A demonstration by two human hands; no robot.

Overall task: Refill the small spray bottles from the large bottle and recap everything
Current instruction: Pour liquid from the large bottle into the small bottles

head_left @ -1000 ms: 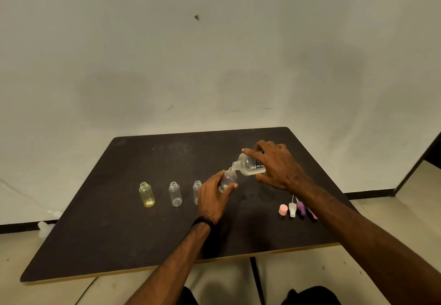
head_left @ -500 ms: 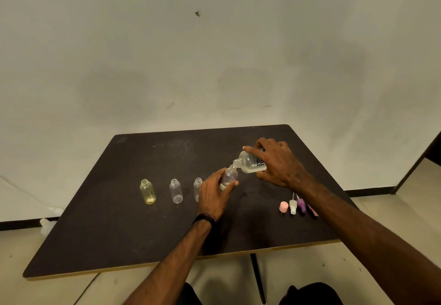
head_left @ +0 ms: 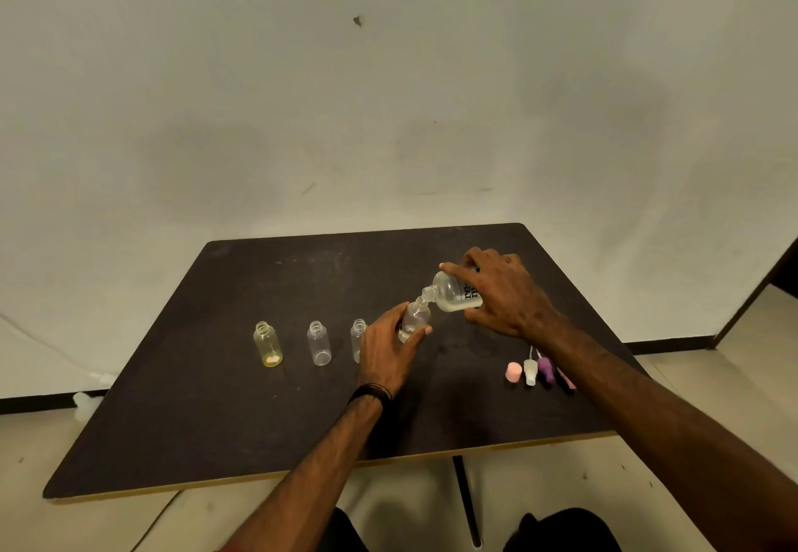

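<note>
Toward the right half of the dark table, nearer its far edge than its near one, the right hand wraps its fingers around the large bottle, tipped over so its neck meets the mouth of a small bottle; the left hand curls thumb and fingers around that small bottle, steadying it upright on the table; three more small bottles stand open in a row to the left, a yellowish one, a clear one, and one half hidden behind the left hand; loose spray caps, pink, white and purple, lie near the right edge; the small bottles look light, thin-walled and easy to topple, likely slippery if wet, so a hold around the body seems wise; black lettering on the large bottle reads partly "re", the rest covered by fingers.
</note>
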